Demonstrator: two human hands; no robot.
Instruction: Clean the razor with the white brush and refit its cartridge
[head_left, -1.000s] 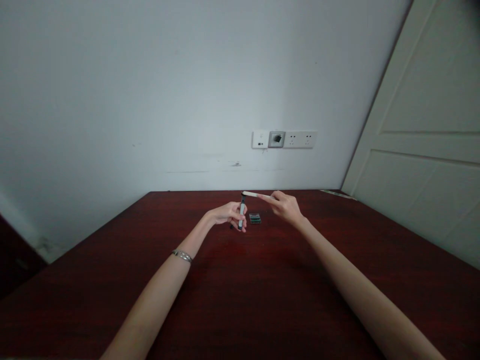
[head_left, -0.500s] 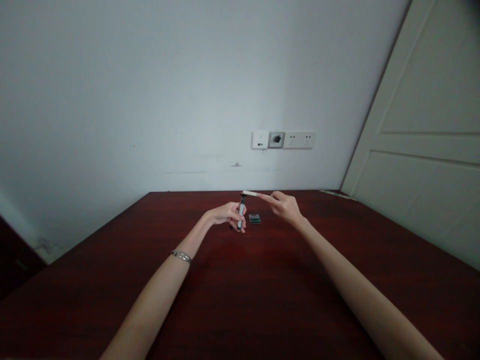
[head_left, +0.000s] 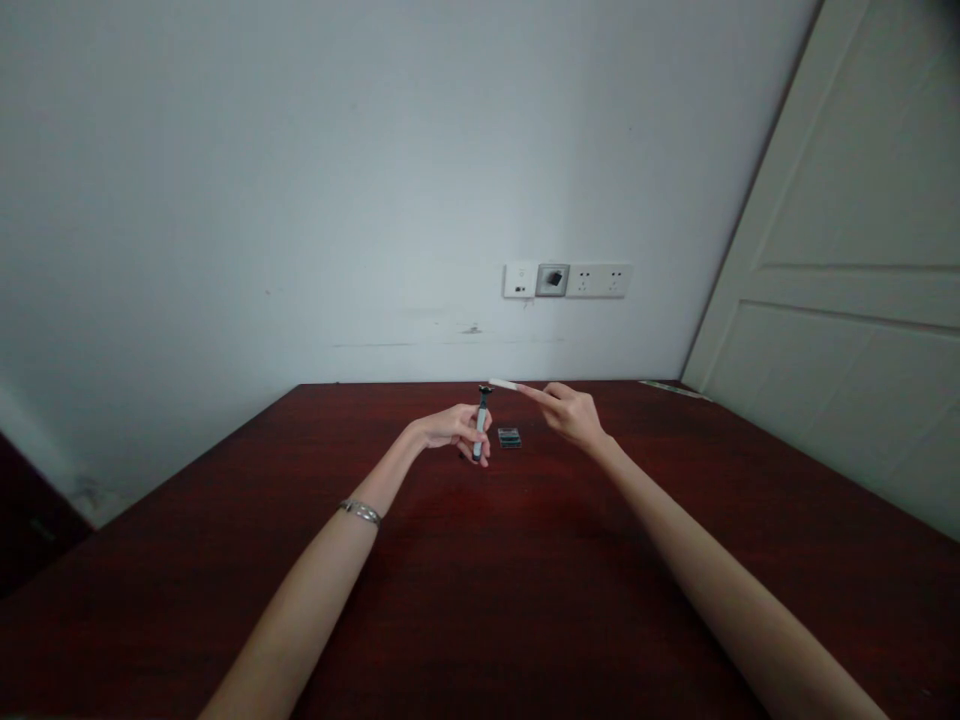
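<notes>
Over the far middle of a dark red wooden table (head_left: 480, 600), my left hand (head_left: 450, 428) is closed round a slim grey-and-black handle (head_left: 480, 424), held upright with its dark tip up. My right hand (head_left: 571, 412) pinches a thin white strip (head_left: 504, 384), which lies level and points left. The strip's end hangs just right of the handle's tip, a small gap apart. A small dark box (head_left: 509, 436) with a greenish top lies on the table between my hands. A metal bracelet (head_left: 361, 511) sits on my left wrist.
A white wall rises behind the table, with a row of sockets and a switch (head_left: 568, 280). A pale panelled door (head_left: 847, 270) stands at the right. Something flat and light lies at the table's far right corner (head_left: 671, 387).
The white strip has drawn slightly right, away from the handle's tip, which it met before. My left hand has shifted a touch lower and left.
</notes>
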